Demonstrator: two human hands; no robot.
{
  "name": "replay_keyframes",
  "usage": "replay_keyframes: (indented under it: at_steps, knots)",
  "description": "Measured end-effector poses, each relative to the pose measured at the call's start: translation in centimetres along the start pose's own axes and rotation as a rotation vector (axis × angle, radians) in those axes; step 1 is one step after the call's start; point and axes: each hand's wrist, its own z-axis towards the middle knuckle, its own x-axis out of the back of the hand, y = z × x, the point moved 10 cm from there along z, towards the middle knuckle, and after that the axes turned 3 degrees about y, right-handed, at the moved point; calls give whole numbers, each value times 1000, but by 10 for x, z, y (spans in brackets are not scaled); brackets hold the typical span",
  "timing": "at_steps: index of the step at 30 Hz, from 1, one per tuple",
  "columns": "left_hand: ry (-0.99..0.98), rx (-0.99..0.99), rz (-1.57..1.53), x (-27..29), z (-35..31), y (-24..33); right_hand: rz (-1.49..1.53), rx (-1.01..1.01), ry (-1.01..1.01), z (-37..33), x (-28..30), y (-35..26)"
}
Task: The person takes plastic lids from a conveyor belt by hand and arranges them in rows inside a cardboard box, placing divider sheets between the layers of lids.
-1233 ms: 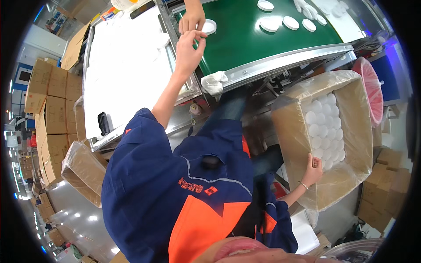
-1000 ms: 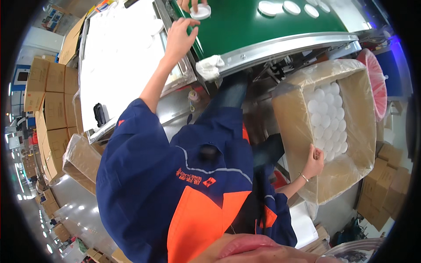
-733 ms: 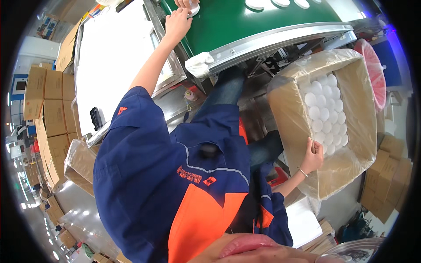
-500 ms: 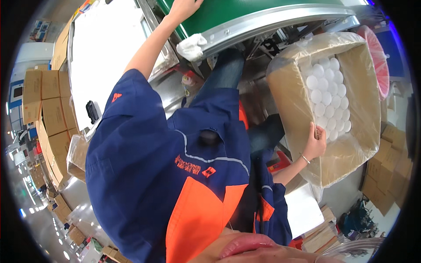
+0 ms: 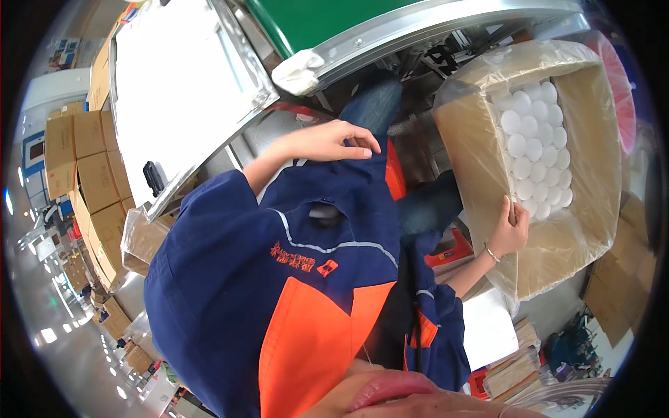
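My left hand (image 5: 331, 141) hovers over my lap, palm down. Its fingers are loosely bent and apart, with nothing in them. To the right stands a tilted cardboard box (image 5: 476, 150) with a clear plastic liner (image 5: 568, 263) folded over its rim. Several rows of round white pieces (image 5: 534, 149), like caps or the ends of small containers, lie inside; their exact kind is unclear. My right hand (image 5: 512, 226) is closed on the box's near left rim, thumb and fingers pinching the lined edge beside the lowest white pieces.
Ahead lies a green conveyor belt (image 5: 313, 21) with a metal frame (image 5: 446, 21); a white cloth or glove (image 5: 298, 72) rests at its corner. A white table (image 5: 174, 76) holds a black object (image 5: 152, 178) on the left. Stacked cartons (image 5: 97, 181) stand farther left, a red stool (image 5: 449, 252) below.
My left hand has come back from the green belt to above my lap. My right hand stays at the box rim. The whole view has shifted slightly.
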Motion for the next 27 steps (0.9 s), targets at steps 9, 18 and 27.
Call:
replay_keyframes:
  at_steps: [9, 18, 27]
  knots:
    - [938, 322, 186, 97, 134, -268, -5, 124, -6, 8, -15, 14]
    - [229, 823, 847, 102, 180, -611, -11, 216, 205, -20, -9, 70]
    - [-24, 441, 1077, 105, 205, -675, -295, 269, 621, 20, 21, 83]
